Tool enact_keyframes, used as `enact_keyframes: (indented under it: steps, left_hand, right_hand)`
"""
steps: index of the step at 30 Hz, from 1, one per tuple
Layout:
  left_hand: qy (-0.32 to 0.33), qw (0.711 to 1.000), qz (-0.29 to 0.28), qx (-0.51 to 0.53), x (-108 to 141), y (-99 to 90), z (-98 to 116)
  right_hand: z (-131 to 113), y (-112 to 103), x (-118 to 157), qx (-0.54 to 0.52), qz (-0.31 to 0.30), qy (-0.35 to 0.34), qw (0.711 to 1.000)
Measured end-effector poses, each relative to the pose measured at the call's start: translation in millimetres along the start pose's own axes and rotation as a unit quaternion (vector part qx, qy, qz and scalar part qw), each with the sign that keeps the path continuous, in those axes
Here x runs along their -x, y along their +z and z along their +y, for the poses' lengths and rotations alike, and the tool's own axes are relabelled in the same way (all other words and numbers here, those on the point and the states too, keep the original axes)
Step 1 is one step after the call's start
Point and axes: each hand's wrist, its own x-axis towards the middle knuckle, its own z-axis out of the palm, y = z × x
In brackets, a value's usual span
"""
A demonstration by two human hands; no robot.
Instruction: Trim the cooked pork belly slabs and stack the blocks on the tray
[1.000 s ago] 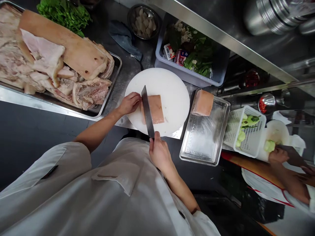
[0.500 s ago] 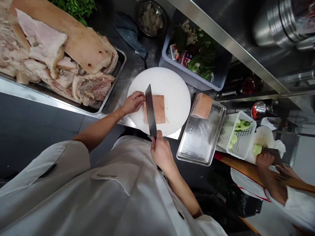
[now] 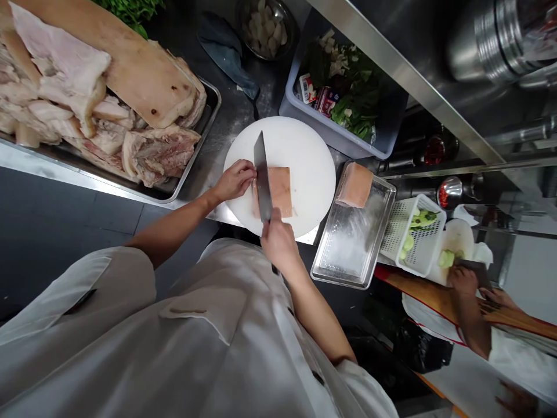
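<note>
On the round white cutting board (image 3: 311, 168) lies a square slab of pale meat (image 3: 281, 188). My right hand (image 3: 279, 241) is closed round the handle of a cleaver (image 3: 262, 177), whose dark blade stands across the slab near its left edge. My left hand (image 3: 236, 179) has its fingers bent at the slab's left edge, beside the blade; the fingertips and blade hide that edge. A second block of meat (image 3: 355, 184) rests at the upper end of a metal tray (image 3: 346, 255) to the right of the board.
At the left a large tray (image 3: 209, 125) is heaped with meat. Behind the board stand a bowl (image 3: 266, 29), a blue cloth (image 3: 228, 55) and a grey bin (image 3: 335, 130) of greens. A white basket (image 3: 422, 249) and another person's hands (image 3: 463, 280) are at the right.
The cleaver and my right hand have moved forward, away from my body. My left hand has stayed nearly in place at the slab. The whole view has shifted slightly.
</note>
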Motion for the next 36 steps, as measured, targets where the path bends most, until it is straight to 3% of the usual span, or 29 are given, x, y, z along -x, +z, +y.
enact_keyframes:
  steps: [3,9,15,21,27,29,33,36]
  left_hand:
    - [0.004,1.000,0.001,0.002,0.0,0.0,-0.1]
    - [0.026,1.000,0.004,-0.008,3.0,3.3,-5.8]
    - [0.022,1.000,0.002,0.010,3.1,4.2,-7.2]
    - [0.023,1.000,-0.003,0.007,3.9,3.4,-7.3]
    - [0.024,1.000,0.002,0.016,3.8,4.6,-8.2]
    - [0.029,1.000,0.006,0.005,3.6,4.1,-7.2]
    - [0.010,1.000,0.000,0.011,4.5,3.9,-6.8]
    - [0.007,1.000,-0.004,0.015,5.2,4.4,-7.3]
  right_hand:
    - [-7.7,-1.4,-18.4,-0.002,0.034,-0.017,0.999]
    - [-0.1,5.1,20.5,0.003,-0.043,0.025,0.999]
    - [-16.1,-1.4,-24.4,0.007,0.031,-0.010,0.999]
    - [-11.7,5.9,12.9,0.016,-0.033,0.029,0.999]
    - [-21.6,9.3,-27.9,0.018,0.039,-0.002,0.999]
    - [-20.5,12.2,-21.5,0.019,0.037,-0.004,0.999]
    - [-11.6,19.3,8.0,0.020,-0.024,0.026,0.999]
    - [-14.9,20.7,-9.1,0.021,0.001,0.022,1.000]
